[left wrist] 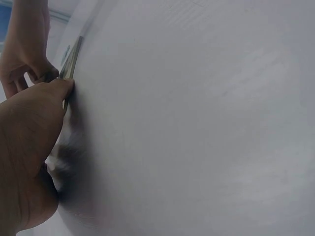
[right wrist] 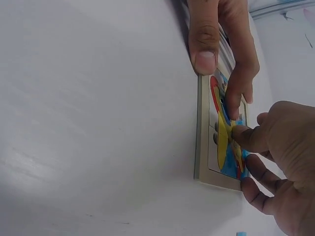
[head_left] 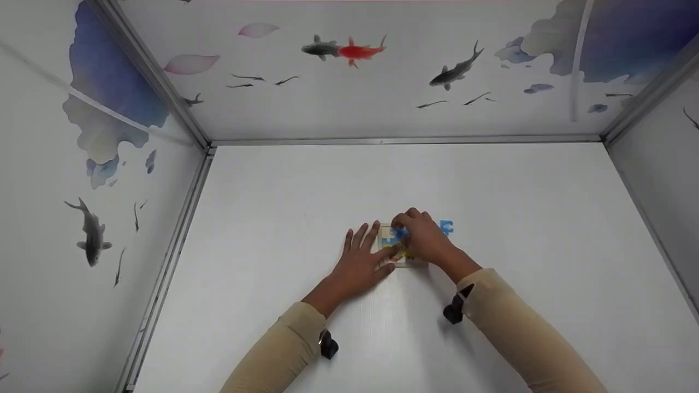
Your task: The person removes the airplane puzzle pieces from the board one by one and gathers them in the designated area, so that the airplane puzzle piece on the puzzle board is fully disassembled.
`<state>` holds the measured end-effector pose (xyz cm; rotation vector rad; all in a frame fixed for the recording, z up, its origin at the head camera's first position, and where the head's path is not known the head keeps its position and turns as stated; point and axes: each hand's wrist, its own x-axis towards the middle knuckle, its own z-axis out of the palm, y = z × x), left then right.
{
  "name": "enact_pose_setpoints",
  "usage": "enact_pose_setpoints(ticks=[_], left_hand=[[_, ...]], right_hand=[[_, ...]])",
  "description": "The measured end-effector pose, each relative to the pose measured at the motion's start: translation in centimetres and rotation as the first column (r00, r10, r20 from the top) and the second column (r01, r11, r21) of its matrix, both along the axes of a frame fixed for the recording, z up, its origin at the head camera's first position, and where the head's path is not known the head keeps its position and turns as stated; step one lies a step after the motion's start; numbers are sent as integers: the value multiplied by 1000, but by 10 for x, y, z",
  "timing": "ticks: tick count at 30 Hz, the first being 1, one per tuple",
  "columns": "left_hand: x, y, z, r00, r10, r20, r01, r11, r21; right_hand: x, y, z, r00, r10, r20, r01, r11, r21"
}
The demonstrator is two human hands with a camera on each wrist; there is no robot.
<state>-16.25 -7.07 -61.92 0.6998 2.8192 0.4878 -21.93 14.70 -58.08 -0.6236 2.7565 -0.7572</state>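
A small wooden jigsaw tray [head_left: 401,266] lies on the white table with both hands at it. Its picture of a yellow and red airplane [right wrist: 223,142] on blue shows in the right wrist view. My left hand [head_left: 357,267] spreads its fingers along the tray's left side; its thumb [right wrist: 204,49] rests at the near rim, and another finger reaches onto the picture. Over the tray's upper part, my right hand [head_left: 428,237] curls its fingers and pinches a blue jigsaw piece [head_left: 400,233], mostly hidden beneath them. In the left wrist view the picture is hidden.
Another blue jigsaw piece [head_left: 446,226] lies on the table just right of the tray, beyond my right hand. White panels printed with fish, such as the left wall [head_left: 33,164], enclose the table [head_left: 273,191] at the back and sides.
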Motion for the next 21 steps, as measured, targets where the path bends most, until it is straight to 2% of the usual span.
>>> enact_pose_setpoints(ticks=[7, 15, 21], left_hand=[[1, -1, -1, 1000, -5, -10, 5, 1000, 15], [0, -1, 0, 1000, -4, -3, 4, 1000, 5], [1, 0, 0, 1000, -6, -5, 6, 1000, 4]], right_hand=[[-2, 2, -5, 1000, -8, -2, 8, 1000, -24], [-3, 2, -6, 999, -5, -32, 6, 1000, 6], [-4, 3, -5, 1000, -7, -15, 7, 1000, -4]])
